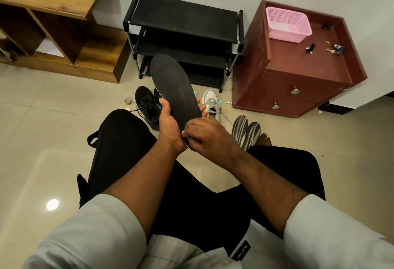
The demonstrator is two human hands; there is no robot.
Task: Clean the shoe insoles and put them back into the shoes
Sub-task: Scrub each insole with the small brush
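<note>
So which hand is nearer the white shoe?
Right. The right hand works at the black insole's heel just below the white shoe; the left hand is farther left.

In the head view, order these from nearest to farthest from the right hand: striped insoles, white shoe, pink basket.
Measured from the right hand:
1. Striped insoles, on the floor just to its right.
2. White shoe, on the floor just beyond it.
3. Pink basket, on the red cabinet, far right.
</note>
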